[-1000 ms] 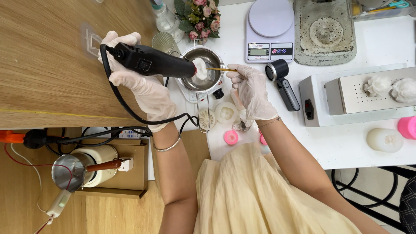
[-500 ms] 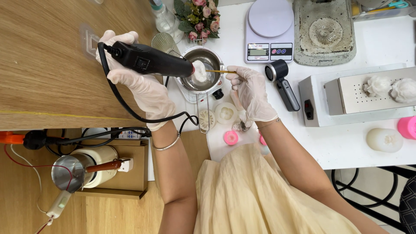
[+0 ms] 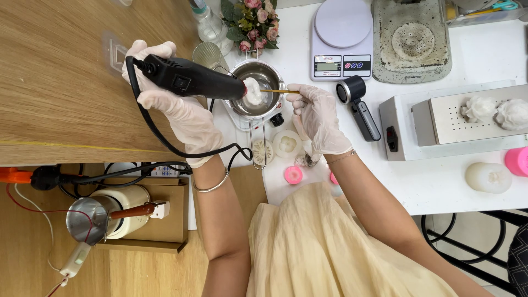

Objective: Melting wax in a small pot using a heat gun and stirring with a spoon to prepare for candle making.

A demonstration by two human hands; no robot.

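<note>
My left hand (image 3: 179, 113), in a white glove, grips a black corded heat tool (image 3: 192, 80) and points its nozzle at a white wax piece (image 3: 253, 91). That piece hangs over a small steel pot (image 3: 258, 88) on the end of a thin wooden stick (image 3: 278, 91). My gloved right hand (image 3: 319, 118) pinches the stick's other end, just right of the pot. The pot sits on a small white burner (image 3: 242, 118). The tool's black cord (image 3: 159, 137) loops down off the table edge.
A digital scale (image 3: 342, 38), a grey stained block (image 3: 411, 38), a black hand-held device (image 3: 360, 107) and a white box (image 3: 456, 124) with white wax flowers lie to the right. Round moulds (image 3: 286, 144), pink pieces (image 3: 293, 174) and a flower bouquet (image 3: 252, 22) surround the pot. A kettle (image 3: 104, 217) stands lower left.
Hardly anything differs: the heat tool and my left hand have shifted very slightly, and the wax piece stays over the pot.
</note>
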